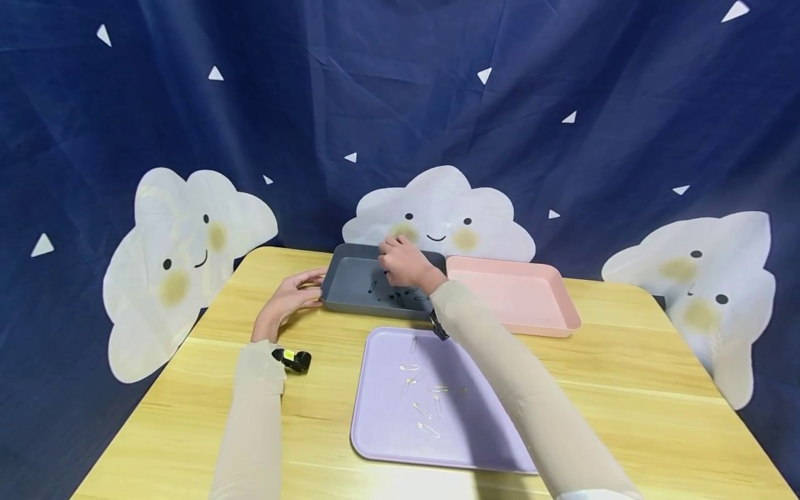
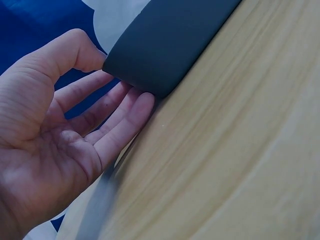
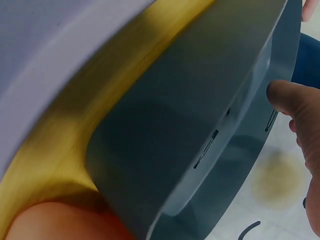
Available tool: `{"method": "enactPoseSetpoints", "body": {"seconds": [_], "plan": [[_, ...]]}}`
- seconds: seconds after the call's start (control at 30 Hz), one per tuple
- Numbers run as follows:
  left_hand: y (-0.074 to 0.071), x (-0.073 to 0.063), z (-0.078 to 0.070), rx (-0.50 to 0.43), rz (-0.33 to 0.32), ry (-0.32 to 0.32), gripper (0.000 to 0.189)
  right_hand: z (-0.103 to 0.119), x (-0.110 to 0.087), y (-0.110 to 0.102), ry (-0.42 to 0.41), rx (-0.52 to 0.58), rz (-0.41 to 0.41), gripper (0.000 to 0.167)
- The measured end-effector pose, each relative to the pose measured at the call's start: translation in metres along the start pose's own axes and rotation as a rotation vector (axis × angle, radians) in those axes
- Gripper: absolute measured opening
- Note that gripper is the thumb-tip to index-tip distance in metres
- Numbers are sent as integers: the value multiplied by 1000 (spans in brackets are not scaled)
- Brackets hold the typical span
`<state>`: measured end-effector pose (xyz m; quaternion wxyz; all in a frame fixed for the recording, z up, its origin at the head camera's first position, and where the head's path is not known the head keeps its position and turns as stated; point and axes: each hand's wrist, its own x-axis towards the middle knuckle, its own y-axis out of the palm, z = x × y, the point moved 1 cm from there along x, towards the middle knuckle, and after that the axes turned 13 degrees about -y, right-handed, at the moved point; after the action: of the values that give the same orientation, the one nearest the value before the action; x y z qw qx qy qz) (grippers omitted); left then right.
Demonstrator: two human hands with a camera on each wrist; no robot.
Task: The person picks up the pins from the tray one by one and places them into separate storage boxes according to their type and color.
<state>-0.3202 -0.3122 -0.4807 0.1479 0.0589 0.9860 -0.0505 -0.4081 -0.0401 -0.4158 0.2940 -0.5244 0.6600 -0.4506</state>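
Head view is bright; shadow crosses the lilac tray [image 1: 381,417], glare whitens the near table [image 1: 431,480]; wrist views are dimmer

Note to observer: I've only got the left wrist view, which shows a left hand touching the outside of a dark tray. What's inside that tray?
Observer: The dark tray has several dark safety pins in it.
Operator: And where's the right hand?
Observer: The right hand is over that same tray, its fingers curled; whether they hold a pin, I can't tell.
Operator: What about the table nearer the person?
Observer: A purple tray lies there, with gold-coloured safety pins scattered on it.
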Motion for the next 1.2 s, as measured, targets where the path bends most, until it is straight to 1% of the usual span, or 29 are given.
{"method": "enactPoseSetpoints", "body": {"seconds": [0.27,0.43,0.63,0.9,1.07,1.2], "plan": [[2,2,0,-1,-5,7,62,-1,0,3,13,9,52,12],[2,3,-1,11,-14,12,62,-2,-2,-4,17,18,47,16],[3,2,-2,5,13,24,63,-2,-6,-11,42,29,70,18],[5,2,-1,6,11,17,63,-5,-12,-16,46,53,69,18],[3,0,0,10,7,17,63,-8,-17,-21,46,64,53,19],[1,-1,1,1,7,24,62,-10,-24,-27,63,84,39,19]]}}
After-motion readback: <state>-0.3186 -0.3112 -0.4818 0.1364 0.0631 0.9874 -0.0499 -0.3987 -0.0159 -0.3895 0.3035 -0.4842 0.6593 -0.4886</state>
